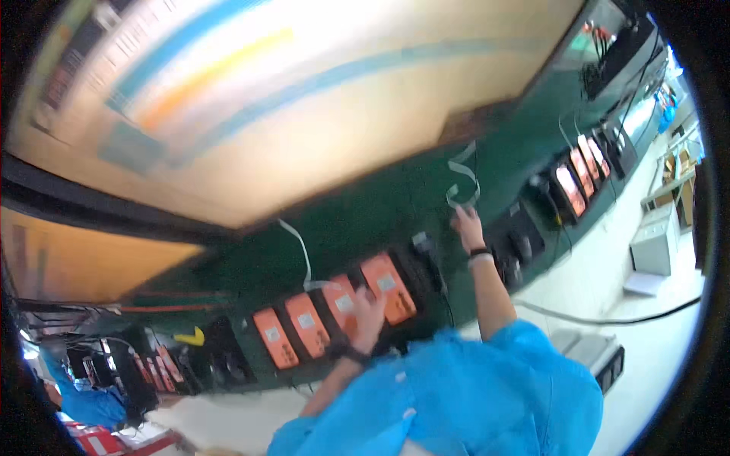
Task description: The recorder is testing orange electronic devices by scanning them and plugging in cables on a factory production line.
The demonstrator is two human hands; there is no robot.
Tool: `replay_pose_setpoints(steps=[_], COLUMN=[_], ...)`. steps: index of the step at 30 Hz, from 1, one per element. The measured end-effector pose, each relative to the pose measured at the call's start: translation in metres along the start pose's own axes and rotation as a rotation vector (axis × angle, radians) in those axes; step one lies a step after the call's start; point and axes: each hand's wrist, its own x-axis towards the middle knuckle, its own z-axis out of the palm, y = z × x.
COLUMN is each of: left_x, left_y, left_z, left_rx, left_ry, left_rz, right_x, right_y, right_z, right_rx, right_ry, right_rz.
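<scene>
On the green bench top, several flat orange box-shaped devices (pixel 306 327) with pale labels lie in a slanting row. My left hand (pixel 367 318) is over the third and fourth of them, its fingers loosely apart and somewhat blurred; it seems to hold nothing. A white cable (pixel 306 254) runs from the back of the bench to the top of the third device. Farther right, my right hand (pixel 468 229) reaches forward with its fingers closed at the lower loop of a white flat cable (pixel 473 176). The fingertips are small and blurred.
A black handheld device (pixel 427 258) with a cord lies between my hands. Beyond the right hand are a black mat (pixel 521 235) and more orange devices (pixel 582 173). A large bright panel (pixel 342 121) rises behind the bench. At far left is another person in blue (pixel 87 403).
</scene>
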Motion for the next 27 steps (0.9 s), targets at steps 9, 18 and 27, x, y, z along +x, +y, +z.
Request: replay_pose_setpoints(steps=[9, 18, 27], left_x=[0.015, -0.006, -0.041], left_y=[-0.039, 0.096, 0.08], left_z=[0.042, -0.009, 0.002], left_rx=[-0.469, -0.196, -0.178], left_ry=[-0.121, -0.181, -0.131], left_rz=[-0.082, 0.446, 0.476], right_x=[-0.075, -0.181, -0.222], right_y=[-0.034, -0.092, -0.084], right_z=[0.014, 0.063, 0.068], right_rx=[0.221, 0.427, 0.206], right_ry=[-0.023, -0.457, -0.587], right_rz=[-0.027, 0.098, 0.063])
